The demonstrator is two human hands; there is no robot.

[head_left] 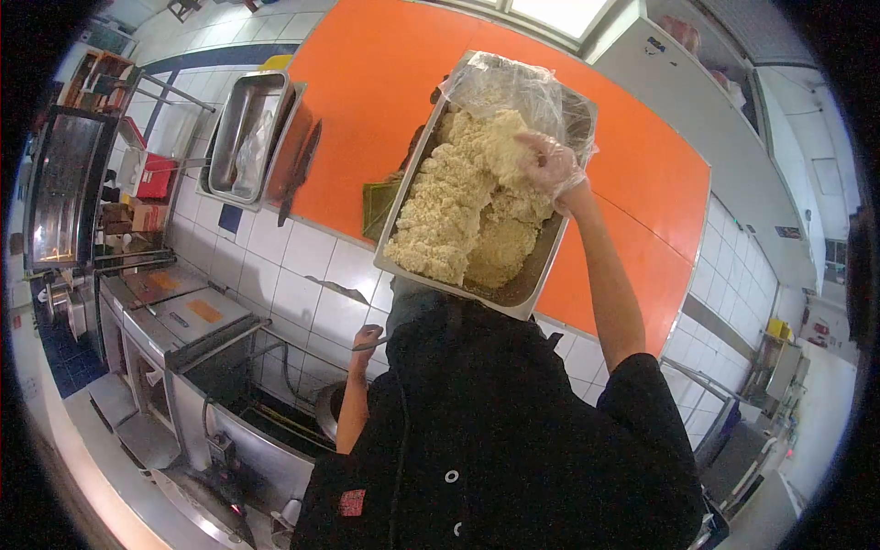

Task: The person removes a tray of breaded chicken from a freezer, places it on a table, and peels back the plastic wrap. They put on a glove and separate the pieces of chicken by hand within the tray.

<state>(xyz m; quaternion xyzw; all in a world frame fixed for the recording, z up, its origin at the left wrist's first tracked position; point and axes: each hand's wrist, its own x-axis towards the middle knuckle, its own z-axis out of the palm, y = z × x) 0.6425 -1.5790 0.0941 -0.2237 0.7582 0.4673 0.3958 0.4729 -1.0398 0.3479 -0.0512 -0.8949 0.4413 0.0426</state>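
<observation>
A deep metal tray (548, 275) holds rows of crumb-coated pieces (435, 220) and loose crumbs (502, 255). My right hand (553, 167), in a clear plastic glove, is inside the tray's right side. Its fingers are curled on the edge of a crumb-coated piece (502, 145); the fingertips are partly hidden. Crumpled clear plastic film (513, 87) covers the tray's far end. Low at the left, beside my body, my left hand (368, 339) is closed around a thin dark-grey utensil, whose kind I cannot make out.
The tray rests on an orange table (632, 220). A folded green cloth (376, 206) lies by its left side. A long knife (301, 170) is near the table's left edge, beside a smaller metal pan (247, 137). Steel kitchen equipment (197, 316) stands at the lower left.
</observation>
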